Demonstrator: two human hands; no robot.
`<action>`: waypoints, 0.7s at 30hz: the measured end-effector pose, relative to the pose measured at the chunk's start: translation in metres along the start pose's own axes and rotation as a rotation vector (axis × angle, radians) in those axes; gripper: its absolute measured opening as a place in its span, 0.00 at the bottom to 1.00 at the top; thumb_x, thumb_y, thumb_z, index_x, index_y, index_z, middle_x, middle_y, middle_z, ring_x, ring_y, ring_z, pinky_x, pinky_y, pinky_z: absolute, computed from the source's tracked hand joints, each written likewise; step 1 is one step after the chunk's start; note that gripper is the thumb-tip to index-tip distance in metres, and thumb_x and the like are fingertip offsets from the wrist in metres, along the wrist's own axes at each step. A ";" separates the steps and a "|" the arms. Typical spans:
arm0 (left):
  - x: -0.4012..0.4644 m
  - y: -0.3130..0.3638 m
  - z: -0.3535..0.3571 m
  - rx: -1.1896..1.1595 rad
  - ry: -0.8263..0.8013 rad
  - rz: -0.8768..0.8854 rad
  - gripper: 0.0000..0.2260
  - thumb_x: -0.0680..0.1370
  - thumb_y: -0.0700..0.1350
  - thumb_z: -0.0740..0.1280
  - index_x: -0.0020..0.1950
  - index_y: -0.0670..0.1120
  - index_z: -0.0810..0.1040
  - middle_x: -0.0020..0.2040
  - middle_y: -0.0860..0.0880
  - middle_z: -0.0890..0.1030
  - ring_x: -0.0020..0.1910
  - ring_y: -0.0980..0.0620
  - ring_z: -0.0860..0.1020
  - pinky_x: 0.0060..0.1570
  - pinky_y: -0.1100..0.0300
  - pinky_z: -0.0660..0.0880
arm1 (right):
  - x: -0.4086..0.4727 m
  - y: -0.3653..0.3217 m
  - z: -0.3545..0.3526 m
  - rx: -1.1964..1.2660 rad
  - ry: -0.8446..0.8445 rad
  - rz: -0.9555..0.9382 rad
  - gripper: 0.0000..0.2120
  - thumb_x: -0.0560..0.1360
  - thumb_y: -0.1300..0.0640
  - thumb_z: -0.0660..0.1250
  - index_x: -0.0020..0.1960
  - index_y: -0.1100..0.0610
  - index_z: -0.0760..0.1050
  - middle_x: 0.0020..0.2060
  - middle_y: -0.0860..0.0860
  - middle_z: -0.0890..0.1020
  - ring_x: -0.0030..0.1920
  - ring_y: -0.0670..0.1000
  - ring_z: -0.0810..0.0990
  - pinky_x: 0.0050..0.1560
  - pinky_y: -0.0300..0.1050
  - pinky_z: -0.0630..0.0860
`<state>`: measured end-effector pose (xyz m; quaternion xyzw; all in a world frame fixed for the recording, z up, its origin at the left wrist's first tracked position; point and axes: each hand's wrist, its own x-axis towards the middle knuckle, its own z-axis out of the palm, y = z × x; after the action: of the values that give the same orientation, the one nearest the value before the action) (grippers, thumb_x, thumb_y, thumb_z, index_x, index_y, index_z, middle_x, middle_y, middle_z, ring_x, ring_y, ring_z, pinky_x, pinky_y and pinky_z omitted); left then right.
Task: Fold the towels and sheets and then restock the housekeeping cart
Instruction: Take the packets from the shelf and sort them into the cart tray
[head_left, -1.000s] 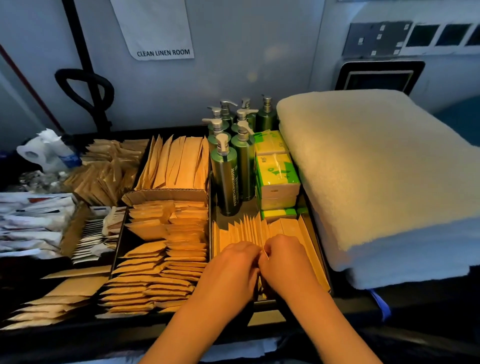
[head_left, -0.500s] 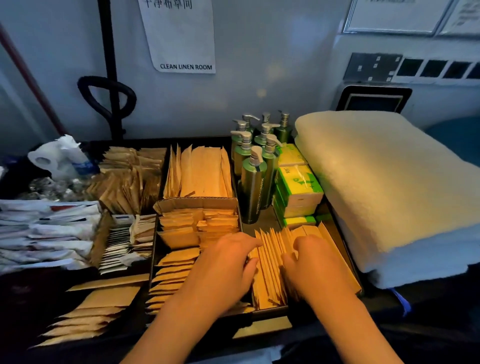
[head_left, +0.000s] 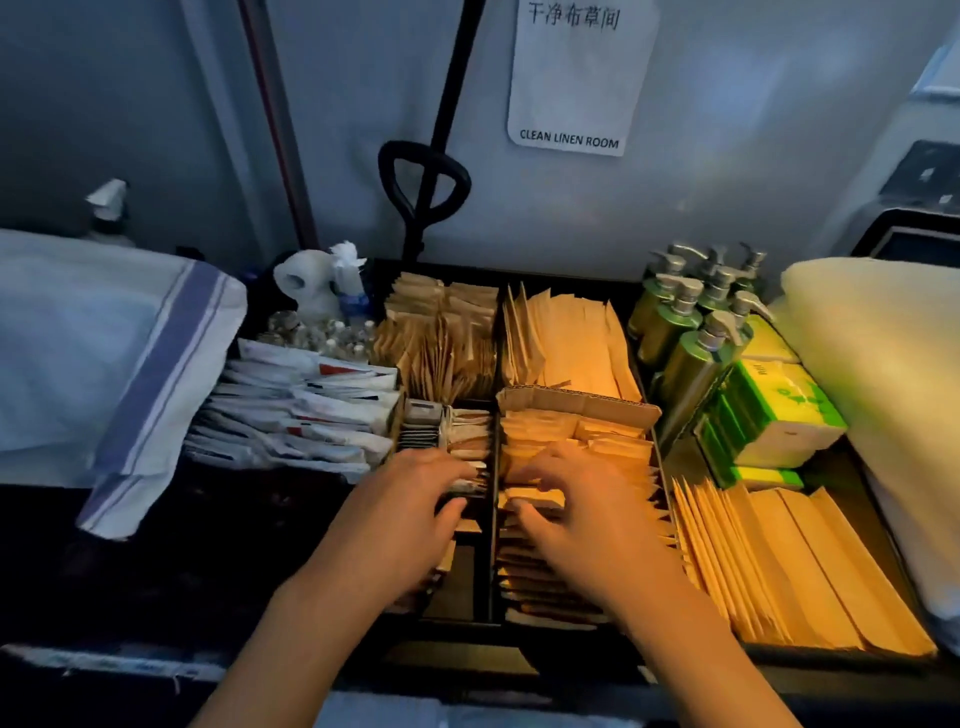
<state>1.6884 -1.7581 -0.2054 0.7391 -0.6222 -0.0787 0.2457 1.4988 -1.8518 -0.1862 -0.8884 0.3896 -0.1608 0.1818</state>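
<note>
My left hand (head_left: 410, 514) rests on small sachets (head_left: 457, 431) in a narrow compartment of the cart's black divided tray (head_left: 491, 577), fingers stretched forward. My right hand (head_left: 582, 509) lies just right of the divider, fingers spread and blurred over stacked kraft paper packets (head_left: 582, 441). A folded cream towel (head_left: 883, 389) sits at the right end of the cart. At the left end lies a folded white cloth with a blue stripe (head_left: 130, 364).
Green pump bottles (head_left: 691, 332) and green tissue boxes (head_left: 779, 415) stand between the packets and the towel. Long kraft sleeves (head_left: 779, 566) fill the front right compartment, white wrapped packets (head_left: 291, 415) the left one. A paper roll (head_left: 306, 280) and a black handle (head_left: 423, 176) are behind.
Both hands have moved left, from the long kraft sleeves at the front right to the middle compartments. The view has swung left, bringing the striped cloth into sight.
</note>
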 end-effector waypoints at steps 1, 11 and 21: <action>-0.005 -0.010 -0.005 0.009 -0.003 -0.020 0.16 0.80 0.50 0.70 0.67 0.59 0.79 0.64 0.62 0.78 0.64 0.60 0.73 0.64 0.58 0.74 | 0.004 -0.010 0.006 -0.012 -0.023 -0.025 0.15 0.77 0.45 0.70 0.63 0.42 0.79 0.56 0.39 0.78 0.57 0.42 0.76 0.60 0.42 0.76; -0.043 -0.078 -0.013 0.021 -0.038 -0.090 0.16 0.79 0.49 0.69 0.67 0.59 0.79 0.63 0.63 0.78 0.63 0.62 0.72 0.64 0.62 0.72 | 0.032 -0.063 0.073 -0.319 -0.211 -0.163 0.16 0.74 0.39 0.69 0.56 0.46 0.81 0.53 0.45 0.82 0.56 0.51 0.79 0.54 0.52 0.75; -0.044 -0.089 -0.012 -0.016 0.006 -0.052 0.15 0.79 0.50 0.70 0.66 0.58 0.80 0.61 0.62 0.79 0.62 0.62 0.73 0.62 0.59 0.75 | 0.038 -0.069 0.093 -0.362 -0.175 -0.146 0.12 0.75 0.46 0.64 0.48 0.51 0.83 0.44 0.47 0.80 0.47 0.52 0.79 0.44 0.47 0.77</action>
<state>1.7622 -1.7034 -0.2447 0.7533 -0.6013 -0.0881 0.2514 1.6070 -1.8181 -0.2321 -0.9430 0.3295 -0.0234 0.0404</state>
